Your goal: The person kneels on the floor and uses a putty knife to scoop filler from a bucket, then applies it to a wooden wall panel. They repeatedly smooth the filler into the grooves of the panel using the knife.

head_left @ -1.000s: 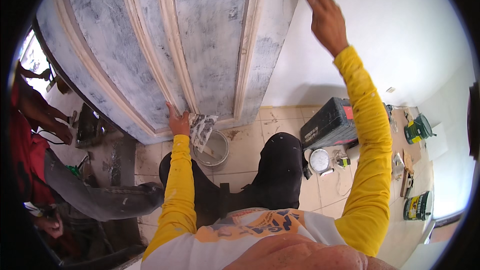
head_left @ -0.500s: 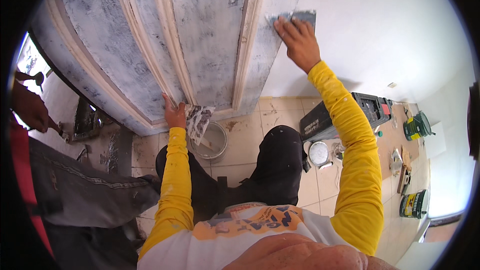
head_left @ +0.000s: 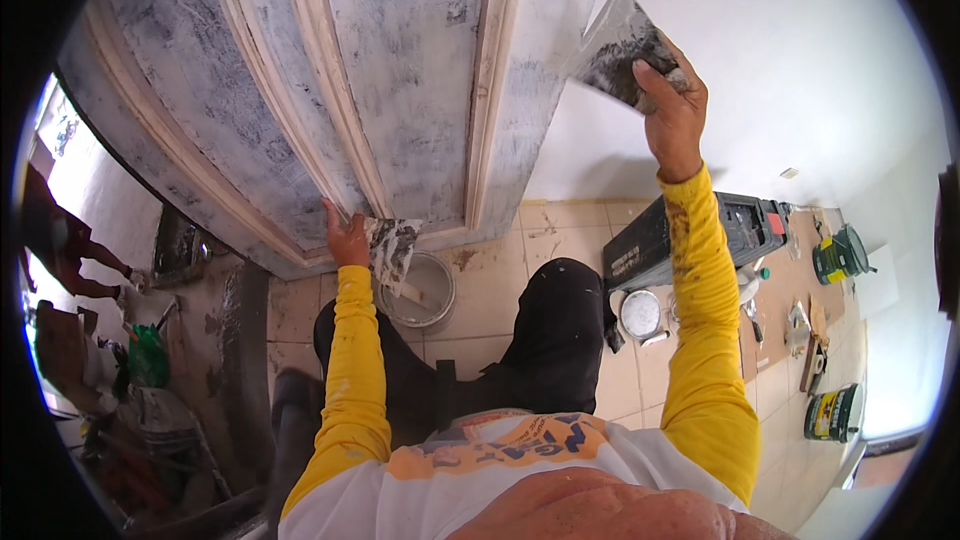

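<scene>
In my right hand (head_left: 676, 110) is a flat, square-cornered metal putty spreader (head_left: 622, 45) smeared with grey and white filler. My thumb presses on its face, and it is held up beside the door edge, in front of the white wall. My left hand (head_left: 347, 238) is low at the foot of the panelled door (head_left: 395, 80), holding a second thin plate (head_left: 392, 245) blotched with white filler. Its fingers lie partly against the door moulding. Patchy grey-white filler covers the door. Below the left hand stands a round bucket (head_left: 447, 312) with a pale stick inside.
A long black toolbox (head_left: 640, 243) lies by the wall, with a white-topped can (head_left: 640, 313) beside it. Dark green buckets (head_left: 842, 254) stand at the right. Beyond the door, at left, another person (head_left: 75, 240) bends near a green bag (head_left: 148, 355). Tiled floor lies underfoot.
My right hand has come off the door surface, moved right and turned, so the spreader's smeared face shows. My left hand stays about in place. The nearby person's dark-trousered leg has mostly left view.
</scene>
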Demonstrator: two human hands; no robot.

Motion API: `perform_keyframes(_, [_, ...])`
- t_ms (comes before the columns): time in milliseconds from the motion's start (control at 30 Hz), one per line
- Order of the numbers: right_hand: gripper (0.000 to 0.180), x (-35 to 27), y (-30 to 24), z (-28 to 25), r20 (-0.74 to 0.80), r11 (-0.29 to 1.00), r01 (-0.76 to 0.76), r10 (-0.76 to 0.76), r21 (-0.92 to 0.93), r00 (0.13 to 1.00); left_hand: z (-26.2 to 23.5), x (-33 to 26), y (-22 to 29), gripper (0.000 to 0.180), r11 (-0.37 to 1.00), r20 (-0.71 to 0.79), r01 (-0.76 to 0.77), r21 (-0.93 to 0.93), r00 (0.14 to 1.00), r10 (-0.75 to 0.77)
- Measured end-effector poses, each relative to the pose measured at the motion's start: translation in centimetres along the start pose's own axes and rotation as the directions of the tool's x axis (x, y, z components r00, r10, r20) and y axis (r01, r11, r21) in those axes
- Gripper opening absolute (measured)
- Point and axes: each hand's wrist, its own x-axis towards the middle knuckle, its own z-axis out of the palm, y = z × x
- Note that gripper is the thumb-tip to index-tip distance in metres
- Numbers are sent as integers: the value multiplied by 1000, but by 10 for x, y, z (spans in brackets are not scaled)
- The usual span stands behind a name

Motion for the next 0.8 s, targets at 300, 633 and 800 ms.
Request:
perform_keyframes(300, [42, -24, 1, 24, 151, 707, -334, 310, 623, 939, -4, 2, -6, 79, 997, 28, -47, -58, 998, 48])
perform_keyframes(633, [37, -9, -5, 20, 176, 711, 334, -290, -619, 941, -1, 5, -11, 81, 996, 21, -82, -35, 996, 83])
perform_keyframes(800, [74, 78, -12, -21, 824, -510, 648, -367, -566, 431, -1, 4, -11, 79, 993, 7, -115, 0, 993, 115])
